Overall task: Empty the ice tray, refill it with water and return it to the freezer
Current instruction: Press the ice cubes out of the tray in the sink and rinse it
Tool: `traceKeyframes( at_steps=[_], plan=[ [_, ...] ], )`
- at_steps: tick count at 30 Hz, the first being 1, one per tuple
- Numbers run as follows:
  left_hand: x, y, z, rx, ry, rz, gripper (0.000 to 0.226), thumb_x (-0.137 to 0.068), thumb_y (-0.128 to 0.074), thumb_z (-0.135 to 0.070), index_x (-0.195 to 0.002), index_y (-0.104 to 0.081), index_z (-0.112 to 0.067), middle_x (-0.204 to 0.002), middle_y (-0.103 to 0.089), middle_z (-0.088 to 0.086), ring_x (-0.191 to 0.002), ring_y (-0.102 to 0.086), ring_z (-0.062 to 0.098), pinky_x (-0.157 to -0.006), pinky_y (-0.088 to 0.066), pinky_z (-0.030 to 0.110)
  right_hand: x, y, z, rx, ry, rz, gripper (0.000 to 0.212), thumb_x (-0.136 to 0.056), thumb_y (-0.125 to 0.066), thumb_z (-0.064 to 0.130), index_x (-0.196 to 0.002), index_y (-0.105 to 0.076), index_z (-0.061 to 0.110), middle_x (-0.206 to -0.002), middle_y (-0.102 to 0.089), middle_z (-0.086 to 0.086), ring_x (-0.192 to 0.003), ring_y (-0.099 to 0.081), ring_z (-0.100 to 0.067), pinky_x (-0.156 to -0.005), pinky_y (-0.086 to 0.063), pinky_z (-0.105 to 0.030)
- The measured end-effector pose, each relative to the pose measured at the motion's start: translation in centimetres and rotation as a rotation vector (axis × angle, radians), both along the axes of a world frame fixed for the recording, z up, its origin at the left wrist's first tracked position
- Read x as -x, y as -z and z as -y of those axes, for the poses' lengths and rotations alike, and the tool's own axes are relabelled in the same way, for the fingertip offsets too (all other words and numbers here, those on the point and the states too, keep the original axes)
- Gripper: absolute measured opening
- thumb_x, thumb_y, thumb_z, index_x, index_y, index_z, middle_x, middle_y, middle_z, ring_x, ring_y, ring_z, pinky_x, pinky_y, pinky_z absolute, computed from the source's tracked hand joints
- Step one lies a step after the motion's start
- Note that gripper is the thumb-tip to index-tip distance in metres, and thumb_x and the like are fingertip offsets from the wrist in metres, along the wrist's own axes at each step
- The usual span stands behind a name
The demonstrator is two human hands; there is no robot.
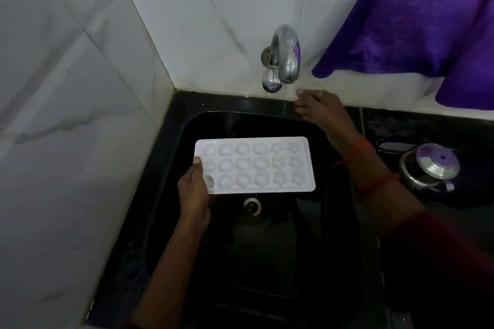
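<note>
Head view, steeply down over sink (267, 120)

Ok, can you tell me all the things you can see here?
tray: one, white, held over the sink, cavities facing up
sink: one, black, set in the counter
drain: one, pale ring, in the sink's bottom
tap: one, silver, on the back wall
cloth: one, purple, hanging at upper right
pot: one, steel, lidded, right of the sink
left hand: holds the tray's left end
right hand: empty, near the tap
</note>
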State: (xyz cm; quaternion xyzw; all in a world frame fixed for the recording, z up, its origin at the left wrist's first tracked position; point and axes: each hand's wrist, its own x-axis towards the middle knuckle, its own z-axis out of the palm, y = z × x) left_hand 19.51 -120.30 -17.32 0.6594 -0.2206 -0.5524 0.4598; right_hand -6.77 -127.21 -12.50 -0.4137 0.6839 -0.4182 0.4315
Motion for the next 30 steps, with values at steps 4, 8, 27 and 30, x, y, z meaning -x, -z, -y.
traceKeyframes(
  at_steps=[4,8,27,30],
  plan=[
    [0.0,-0.2,0.2,0.022,-0.004,0.002,0.041,-0.104,-0.049,-0.041,-0.119,-0.069,-0.009,-0.11,-0.075,0.01,-0.101,-0.072,0.027,-0.09,-0.059,0.047,-1.8,-1.9,5.5,-0.148,0.006,0.184,0.04,-0.103,-0.051,0.041,-0.124,-0.057,0.008,-0.11,-0.069,-0.006,-0.095,-0.069,-0.015,-0.089,-0.057,-0.031],
    [-0.1,-0.4,0.3,0.039,-0.022,0.013,0.036,-0.105,-0.049,-0.039,-0.114,-0.07,-0.011,-0.109,-0.075,0.01,-0.1,-0.072,0.028,-0.087,-0.06,0.045,-2.8,-2.1,6.7,-0.159,-0.036,0.32,0.024,-0.106,-0.05,0.026,-0.117,-0.058,0.006,-0.114,-0.066,-0.015,-0.097,-0.067,-0.024,-0.091,-0.057,-0.04],
    [-0.9,0.6,1.7,0.075,-0.078,0.018,0.032,-0.104,-0.052,-0.04,-0.1,-0.072,-0.017,-0.102,-0.076,0.007,-0.095,-0.073,0.027,-0.079,-0.06,0.04,-2.0,-0.1,9.1,-0.137,0.021,0.18,0.034,-0.094,-0.071,0.014,-0.121,-0.062,-0.005,-0.103,-0.073,-0.022,-0.082,-0.074,-0.025,-0.06,-0.061,-0.029],
    [-0.8,0.8,2.0,0.071,-0.086,0.016,0.034,-0.104,-0.052,-0.04,-0.103,-0.072,-0.013,-0.104,-0.076,0.009,-0.095,-0.073,0.027,-0.076,-0.06,0.037,-1.9,0.1,9.2,-0.119,0.022,0.163,0.033,-0.094,-0.071,0.015,-0.12,-0.063,-0.004,-0.098,-0.074,-0.019,-0.08,-0.075,-0.025,-0.064,-0.06,-0.032]
  ],
)
